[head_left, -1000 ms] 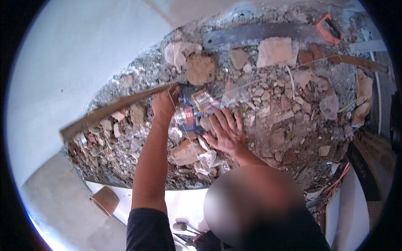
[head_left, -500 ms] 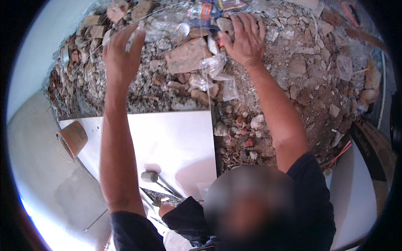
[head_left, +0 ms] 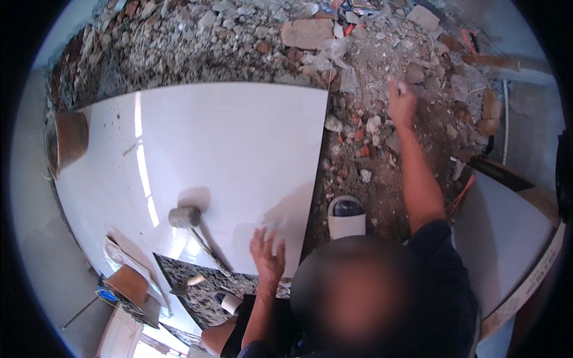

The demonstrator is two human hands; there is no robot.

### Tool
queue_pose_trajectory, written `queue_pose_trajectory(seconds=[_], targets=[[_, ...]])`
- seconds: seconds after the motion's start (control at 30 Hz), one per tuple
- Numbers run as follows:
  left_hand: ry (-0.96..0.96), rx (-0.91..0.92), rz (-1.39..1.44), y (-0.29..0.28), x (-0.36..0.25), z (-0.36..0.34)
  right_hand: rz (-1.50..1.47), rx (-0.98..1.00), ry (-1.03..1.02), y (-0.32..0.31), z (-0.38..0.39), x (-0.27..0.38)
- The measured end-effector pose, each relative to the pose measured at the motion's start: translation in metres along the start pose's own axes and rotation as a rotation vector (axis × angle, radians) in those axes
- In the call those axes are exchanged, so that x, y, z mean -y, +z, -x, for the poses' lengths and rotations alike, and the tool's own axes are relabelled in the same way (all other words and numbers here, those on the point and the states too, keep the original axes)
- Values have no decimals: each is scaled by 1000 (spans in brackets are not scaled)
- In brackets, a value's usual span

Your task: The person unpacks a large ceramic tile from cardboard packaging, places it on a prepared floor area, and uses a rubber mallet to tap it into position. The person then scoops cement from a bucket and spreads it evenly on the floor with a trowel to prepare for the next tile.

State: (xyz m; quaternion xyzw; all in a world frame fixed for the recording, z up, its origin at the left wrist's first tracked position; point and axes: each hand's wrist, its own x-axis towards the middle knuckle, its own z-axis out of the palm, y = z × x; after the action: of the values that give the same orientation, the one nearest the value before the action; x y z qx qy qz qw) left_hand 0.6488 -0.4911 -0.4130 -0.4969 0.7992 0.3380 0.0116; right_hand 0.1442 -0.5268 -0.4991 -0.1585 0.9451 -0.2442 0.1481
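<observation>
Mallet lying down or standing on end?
Lying down: the mallet has its handle stretched across the white tile toward its near edge.

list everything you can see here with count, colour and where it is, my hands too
white tile: 1, glossy white, centre left
mallet: 1, grey head, on the tile
bucket: 1, brown, tile's left end
brown container: 1, brown, lower left
rubble: uncounted, grey-brown, top and right of tile
large brick: 1, reddish brown, on the rubble
clear plastic: count unclear, colourless, below the brick's right
pale slab: at least 1, greyish, right side
cardboard: count unclear, brown, slab's edge
slippers: 2, white and dark, lower middle
sleeve: 1 clear, dark, lower right
left grip: 1, bare, over tile's near edge
right grip: 1, bare, over rubble
</observation>
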Motion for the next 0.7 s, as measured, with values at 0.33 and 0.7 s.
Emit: queue_pose_trajectory(seconds=[0.33, 0.7], targets=[[-58, 319, 343, -157, 8, 90, 176, 43, -491, 9, 125, 18], [314, 261, 664, -249, 104, 166, 397, 384, -725, 1, 292, 133]])
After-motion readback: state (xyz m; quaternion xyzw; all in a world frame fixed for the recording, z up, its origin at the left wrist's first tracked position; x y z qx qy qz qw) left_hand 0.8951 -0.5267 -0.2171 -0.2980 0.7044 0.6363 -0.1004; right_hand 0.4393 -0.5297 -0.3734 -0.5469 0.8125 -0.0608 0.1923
